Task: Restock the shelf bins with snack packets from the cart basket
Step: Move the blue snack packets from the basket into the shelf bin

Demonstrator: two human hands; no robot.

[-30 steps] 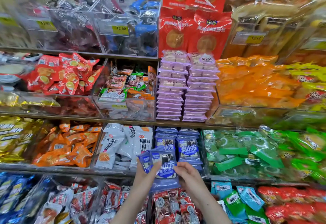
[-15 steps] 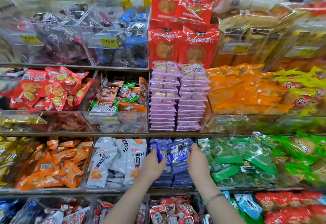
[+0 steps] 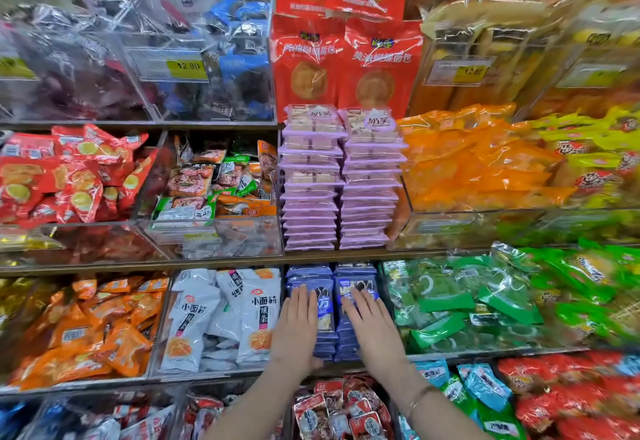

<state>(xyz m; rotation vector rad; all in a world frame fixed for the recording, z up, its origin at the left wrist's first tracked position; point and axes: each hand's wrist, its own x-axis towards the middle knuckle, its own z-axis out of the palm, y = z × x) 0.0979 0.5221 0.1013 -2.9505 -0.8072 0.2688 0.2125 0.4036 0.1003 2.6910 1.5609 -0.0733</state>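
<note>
My left hand and my right hand both lie palm-down on the blue-violet foil snack packets, which sit in two side-by-side stacks in one narrow compartment of the metal shelf. The left-hand fingers are straight and close together, flat against the top packet of the left stack. The right-hand fingers are straight and slightly spread, flat against the top packet of the right stack. Neither hand is curled round a packet or pinches one; both only press on the packet faces. A thin gold-coloured bracelet sits on my right wrist. The compartment lies between a clear plastic bin of white packets with orange print on its left and a bin of green transparent packets on its right. Directly above it, on the next shelf level, stand two columns of flat lilac plastic trays. Further left on the same level as my hands is a bin of orange foil packets. Below my forearms, a bin holds small red packets.
</note>
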